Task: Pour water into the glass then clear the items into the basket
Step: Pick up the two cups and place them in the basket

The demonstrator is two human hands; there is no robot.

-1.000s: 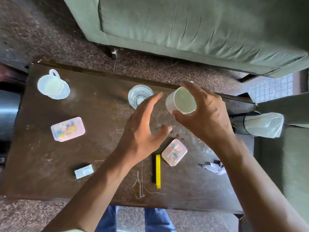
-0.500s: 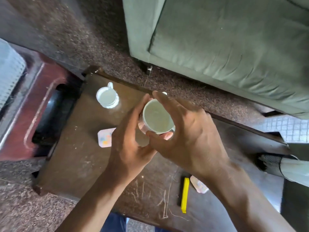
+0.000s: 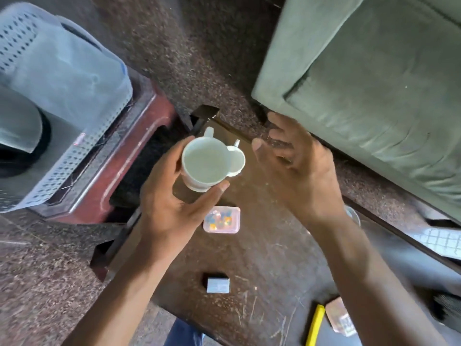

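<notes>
Head view: nearest you on the dark table (image 3: 262, 258), the small grey box (image 3: 218, 285) and the pink-lidded box (image 3: 221, 219) lie untouched. Above them, your left hand (image 3: 172, 203) now carries the white cup (image 3: 205, 164) alone, fingers and thumb curled round its wall; half a second ago both hands held it. Your right hand (image 3: 296, 168) has let go and hangs beside it, fingers spread. A second white cup (image 3: 236, 161) stands just behind. Far left, the grey basket (image 3: 74, 151) has come into sight.
</notes>
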